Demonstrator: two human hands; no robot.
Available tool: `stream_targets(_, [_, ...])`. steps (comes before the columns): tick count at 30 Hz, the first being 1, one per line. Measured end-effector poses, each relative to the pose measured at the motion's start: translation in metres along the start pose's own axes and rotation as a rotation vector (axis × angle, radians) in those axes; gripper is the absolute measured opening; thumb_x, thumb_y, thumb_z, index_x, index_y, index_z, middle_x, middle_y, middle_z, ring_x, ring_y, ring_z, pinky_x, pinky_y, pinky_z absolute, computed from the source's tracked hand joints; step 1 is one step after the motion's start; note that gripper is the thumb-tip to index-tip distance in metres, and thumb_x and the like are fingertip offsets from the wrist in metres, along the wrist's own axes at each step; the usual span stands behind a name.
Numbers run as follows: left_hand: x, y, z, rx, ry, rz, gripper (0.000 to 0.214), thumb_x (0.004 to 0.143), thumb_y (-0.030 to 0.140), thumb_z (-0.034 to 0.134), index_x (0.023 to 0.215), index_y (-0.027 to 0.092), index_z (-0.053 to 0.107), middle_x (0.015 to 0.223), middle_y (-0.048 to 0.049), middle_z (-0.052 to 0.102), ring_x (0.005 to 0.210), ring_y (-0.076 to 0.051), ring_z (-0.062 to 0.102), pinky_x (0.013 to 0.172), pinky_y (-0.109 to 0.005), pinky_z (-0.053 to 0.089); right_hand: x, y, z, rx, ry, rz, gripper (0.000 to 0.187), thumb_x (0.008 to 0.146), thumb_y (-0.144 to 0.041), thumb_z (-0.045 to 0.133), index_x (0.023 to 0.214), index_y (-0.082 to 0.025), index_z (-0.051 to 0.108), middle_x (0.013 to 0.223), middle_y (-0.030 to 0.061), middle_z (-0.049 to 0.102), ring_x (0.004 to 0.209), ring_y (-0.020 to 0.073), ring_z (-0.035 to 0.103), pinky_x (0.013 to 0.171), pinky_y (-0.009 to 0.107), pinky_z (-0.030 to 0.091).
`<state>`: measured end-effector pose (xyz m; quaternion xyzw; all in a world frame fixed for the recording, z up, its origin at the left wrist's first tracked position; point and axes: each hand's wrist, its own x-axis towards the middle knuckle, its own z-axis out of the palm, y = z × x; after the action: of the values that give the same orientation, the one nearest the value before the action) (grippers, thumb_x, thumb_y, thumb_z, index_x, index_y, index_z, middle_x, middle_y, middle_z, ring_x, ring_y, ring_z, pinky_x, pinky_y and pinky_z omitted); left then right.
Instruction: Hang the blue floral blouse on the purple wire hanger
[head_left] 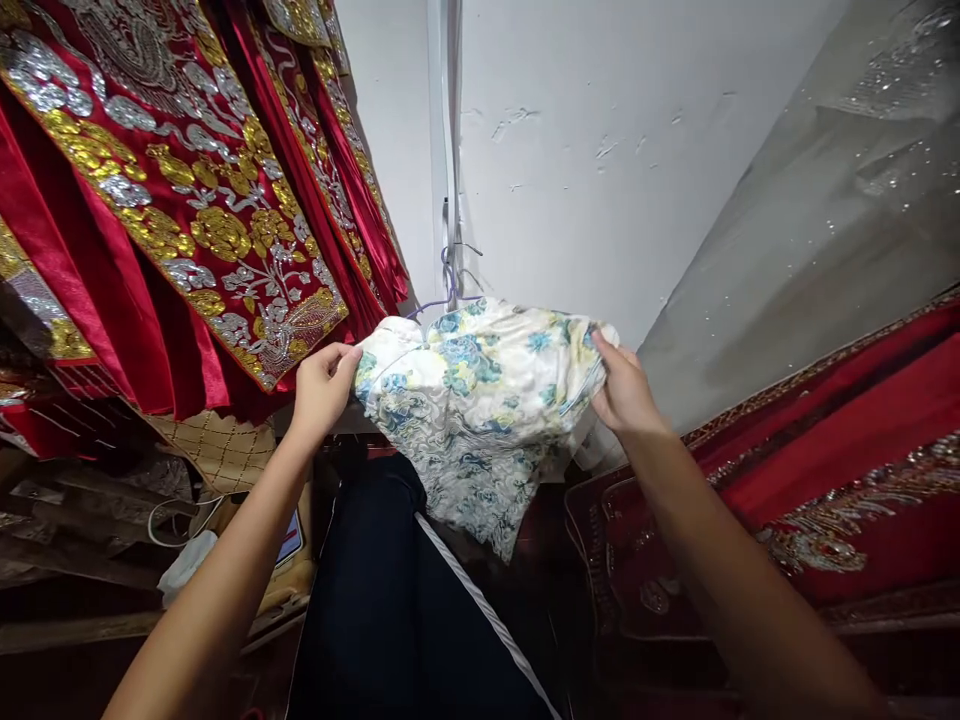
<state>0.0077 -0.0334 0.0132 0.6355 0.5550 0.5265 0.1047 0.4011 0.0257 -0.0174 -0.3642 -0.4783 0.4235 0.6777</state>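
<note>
A white garment with blue and yellow flower print [480,400] hangs on a purple wire hanger [450,285] in front of a white wall. My left hand [322,385] grips the garment's left shoulder with closed fingers. My right hand [622,385] pinches its right shoulder. Both arms reach up and forward. The lower part of the garment droops over a dark navy cloth [382,600].
Red garments with gold and silver embroidery [172,190] hang close on the left. More red embroidered fabric [840,470] lies on the right under a clear plastic cover [840,200]. A white cord [487,610] crosses the navy cloth. Clutter [112,520] sits at lower left.
</note>
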Motion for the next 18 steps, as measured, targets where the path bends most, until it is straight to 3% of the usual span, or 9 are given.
stream_targets(4, [0.01, 0.029, 0.002, 0.006, -0.05, 0.081, 0.033, 0.092, 0.044, 0.053, 0.085, 0.016, 0.068, 0.076, -0.0023, 0.063, 0.069, -0.015, 0.052, 0.061, -0.024, 0.038, 0.013, -0.018, 0.006, 0.122, 0.073, -0.093, 0.025, 0.081, -0.041, 0.068, 0.1, -0.025, 0.067, 0.107, 0.0052, 0.074, 0.107, 0.0265, 0.07, 0.087, 0.04, 0.061])
stream_targets(7, [0.012, 0.037, 0.0, 0.044, -0.062, 0.108, 0.032, 0.093, 0.042, 0.052, 0.087, 0.015, 0.068, 0.077, -0.0026, 0.064, 0.07, -0.016, 0.054, 0.062, -0.025, 0.039, 0.013, -0.017, 0.011, 0.122, 0.091, -0.085, 0.023, 0.081, -0.041, 0.067, 0.099, -0.026, 0.067, 0.109, 0.005, 0.074, 0.108, 0.0272, 0.069, 0.087, 0.04, 0.061])
stream_targets(14, [0.016, 0.012, -0.004, 0.088, 0.047, 0.109, 0.03, 0.093, 0.039, 0.051, 0.093, 0.015, 0.069, 0.087, -0.005, 0.07, 0.079, -0.018, 0.06, 0.069, -0.026, 0.043, 0.005, -0.001, 0.035, 0.144, -0.082, 0.032, 0.036, 0.08, -0.047, 0.069, 0.109, -0.026, 0.066, 0.112, 0.004, 0.074, 0.113, 0.0264, 0.068, 0.095, 0.041, 0.059])
stream_targets(18, [0.012, 0.002, 0.0, 0.03, 0.047, 0.082, 0.03, 0.092, 0.038, 0.054, 0.098, 0.013, 0.07, 0.094, -0.0072, 0.073, 0.087, -0.02, 0.065, 0.075, -0.027, 0.048, -0.002, 0.015, 0.033, 0.214, 0.012, 0.009, 0.033, 0.082, -0.047, 0.069, 0.106, -0.025, 0.068, 0.109, 0.0047, 0.075, 0.116, 0.0275, 0.067, 0.097, 0.044, 0.058])
